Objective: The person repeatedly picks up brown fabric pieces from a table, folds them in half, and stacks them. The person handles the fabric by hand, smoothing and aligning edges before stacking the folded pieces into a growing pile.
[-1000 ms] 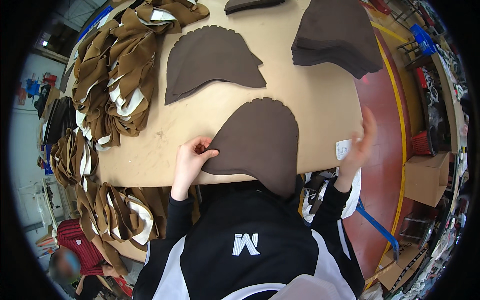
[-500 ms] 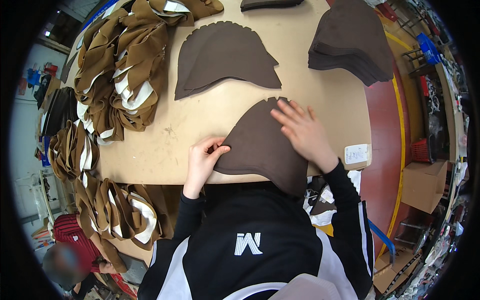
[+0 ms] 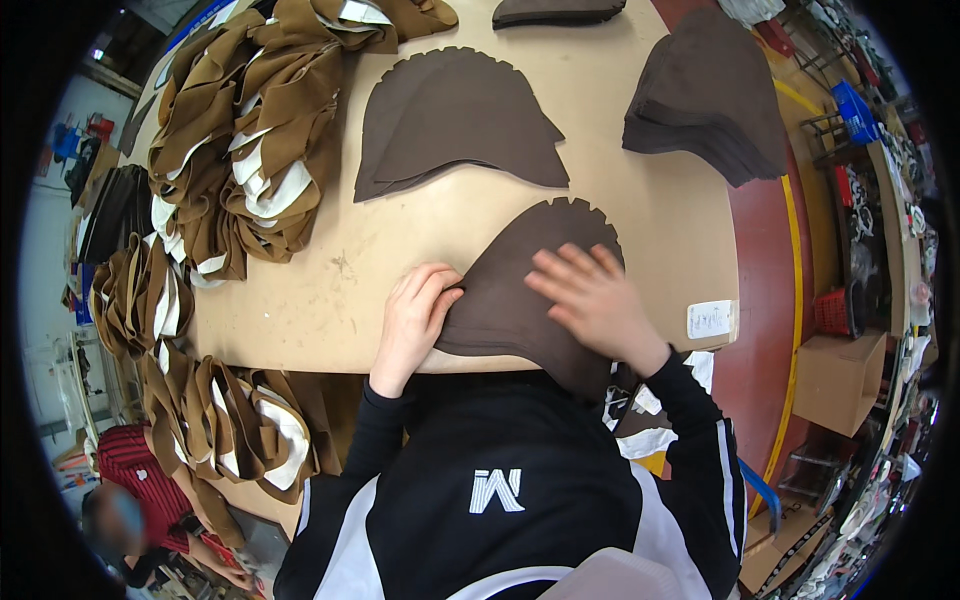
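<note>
In front of me a dark brown leather-like panel (image 3: 505,270) lies at the table's near edge, its curved top notched and its lower right part hanging over the edge. At its left corner my left hand (image 3: 415,318) is closed, thumb and fingertips gripping the corner. My right hand (image 3: 595,308) is over the panel's right half with fingers spread, slightly blurred; whether the palm touches is unclear. Beyond, overlapping panels (image 3: 460,125) of the same shape lie flat on the table. A thick stack of dark brown panels (image 3: 705,95) lies at the far right.
Bundles of tan pieces with white lining (image 3: 285,130) cover the table's left side. Another dark stack (image 3: 555,10) lies at the far edge. A white label (image 3: 711,319) is at the right corner. A cardboard box (image 3: 838,380) stands beyond the red floor. Another person (image 3: 150,480) is at lower left.
My right hand has moved down and slightly left from the panel's notched top toward its middle. My left hand stays at the left corner. The whole view has shifted slightly.
</note>
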### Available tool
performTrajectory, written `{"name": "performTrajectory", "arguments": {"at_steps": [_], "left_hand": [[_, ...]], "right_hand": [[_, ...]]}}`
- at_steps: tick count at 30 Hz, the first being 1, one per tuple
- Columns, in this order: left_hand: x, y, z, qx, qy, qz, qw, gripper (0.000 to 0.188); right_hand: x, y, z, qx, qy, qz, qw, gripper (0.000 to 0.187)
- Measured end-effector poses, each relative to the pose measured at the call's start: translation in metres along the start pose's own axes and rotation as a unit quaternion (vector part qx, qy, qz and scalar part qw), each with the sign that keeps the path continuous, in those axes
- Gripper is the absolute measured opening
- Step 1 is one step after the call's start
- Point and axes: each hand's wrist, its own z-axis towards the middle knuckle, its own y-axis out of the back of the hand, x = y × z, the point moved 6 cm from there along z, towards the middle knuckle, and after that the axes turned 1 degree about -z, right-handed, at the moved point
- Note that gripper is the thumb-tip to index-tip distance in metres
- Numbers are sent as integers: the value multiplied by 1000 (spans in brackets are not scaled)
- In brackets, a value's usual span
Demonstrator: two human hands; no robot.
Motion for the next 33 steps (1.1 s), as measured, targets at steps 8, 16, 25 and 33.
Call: {"name": "performTrajectory", "arguments": {"at_steps": [8, 16, 25, 33], "left_hand": [[31, 29, 42, -119, 62, -146, 980, 17], [56, 56, 82, -90, 95, -49, 990, 52], [3, -23, -13, 170, 103, 6, 980, 84], [22, -24, -15, 62, 191, -113, 973, 50]], "right_hand": [[-59, 52, -35, -167, -200, 105, 960, 53], [74, 10, -21, 10, 135, 95, 986, 54], [-63, 1, 14, -5, -53, 50, 997, 45], [-6, 15, 9, -26, 55, 35, 998, 57]]}}
